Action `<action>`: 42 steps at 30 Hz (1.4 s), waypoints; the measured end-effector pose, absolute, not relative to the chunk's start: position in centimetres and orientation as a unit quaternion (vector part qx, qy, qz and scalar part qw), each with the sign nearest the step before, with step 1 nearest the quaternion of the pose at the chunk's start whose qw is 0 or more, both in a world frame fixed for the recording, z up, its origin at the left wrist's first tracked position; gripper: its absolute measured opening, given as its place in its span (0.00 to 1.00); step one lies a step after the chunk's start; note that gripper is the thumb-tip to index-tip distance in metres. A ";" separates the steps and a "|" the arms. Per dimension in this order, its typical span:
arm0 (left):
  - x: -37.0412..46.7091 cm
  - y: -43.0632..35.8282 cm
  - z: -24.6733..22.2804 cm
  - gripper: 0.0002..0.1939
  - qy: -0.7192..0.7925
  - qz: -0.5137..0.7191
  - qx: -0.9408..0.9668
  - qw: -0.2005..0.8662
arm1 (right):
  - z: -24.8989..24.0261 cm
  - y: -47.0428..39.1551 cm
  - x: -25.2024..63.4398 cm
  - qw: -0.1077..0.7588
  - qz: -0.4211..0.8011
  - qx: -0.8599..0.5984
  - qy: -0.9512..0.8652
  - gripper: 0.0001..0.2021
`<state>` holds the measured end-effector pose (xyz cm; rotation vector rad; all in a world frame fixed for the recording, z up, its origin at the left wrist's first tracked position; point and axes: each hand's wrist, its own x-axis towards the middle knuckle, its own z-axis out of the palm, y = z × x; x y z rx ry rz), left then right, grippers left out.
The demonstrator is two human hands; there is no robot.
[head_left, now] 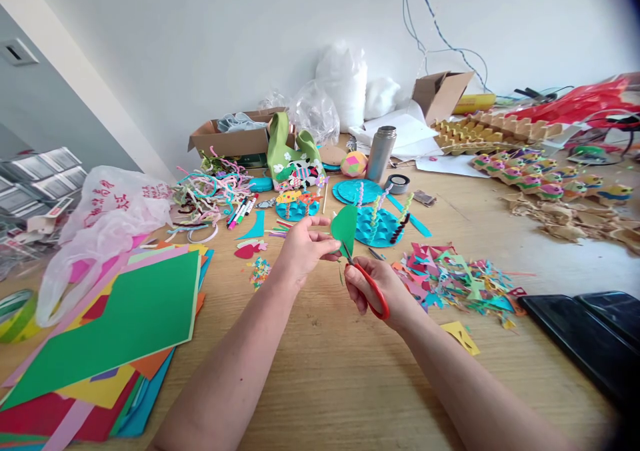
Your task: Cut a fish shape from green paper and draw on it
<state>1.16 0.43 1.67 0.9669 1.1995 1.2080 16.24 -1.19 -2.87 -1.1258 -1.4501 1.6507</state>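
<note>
Near the middle of the view, my left hand (306, 250) pinches a small piece of green paper (345, 228) by its left edge. My right hand (381, 290) is closed round the red handles of a pair of scissors (379, 290), whose blades meet the paper's lower edge. Both hands are above the wooden table (320, 371). Just beyond them stands a blue round base (377, 228) with fuzzy pipe cleaners upright on it. A pile of colored paper scraps (455, 278) lies to the right of my right hand.
Stacked colored paper (125, 311) covers the left side, beside a plastic bag (110, 204). Pipe cleaners (215, 188), markers (243, 211) and a metal bottle (382, 152) sit farther back. Egg cartons (490, 134) stand back right; a black device (575, 338) lies at right.
</note>
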 end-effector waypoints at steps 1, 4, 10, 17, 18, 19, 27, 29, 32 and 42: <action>1.2 0.4 1.7 0.19 0.508 0.512 0.410 0.558 | -2.9 -1.2 16.2 0.332 0.633 -0.430 -0.552 0.19; 1.1 0.4 1.7 0.19 0.507 0.513 0.411 0.558 | -3.0 -1.2 16.1 0.334 0.635 -0.431 -0.548 0.19; 1.1 0.4 1.6 0.20 0.504 0.512 0.406 0.564 | -3.2 -1.2 16.2 0.334 0.636 -0.422 -0.553 0.18; 1.1 0.4 1.7 0.18 0.500 0.513 0.399 0.572 | -3.3 -1.2 16.2 0.336 0.640 -0.417 -0.551 0.17; 1.1 0.4 1.7 0.18 0.499 0.514 0.399 0.573 | -3.3 -1.2 16.2 0.336 0.641 -0.416 -0.551 0.17; 1.1 0.4 1.7 0.18 0.497 0.515 0.400 0.573 | -3.3 -1.2 16.2 0.337 0.642 -0.415 -0.550 0.17; 1.0 0.5 1.4 0.18 0.481 0.520 0.402 0.580 | -3.2 -1.2 16.2 0.329 0.642 -0.418 -0.551 0.17; 1.0 0.4 1.4 0.19 0.478 0.521 0.403 0.582 | -3.0 -1.3 16.2 0.328 0.637 -0.425 -0.554 0.17; 0.9 0.4 1.3 0.20 0.475 0.517 0.404 0.586 | -3.0 -1.3 16.2 0.326 0.633 -0.433 -0.554 0.18; 0.9 0.4 1.4 0.22 0.475 0.513 0.413 0.584 | -2.9 -1.4 16.2 0.324 0.641 -0.420 -0.554 0.22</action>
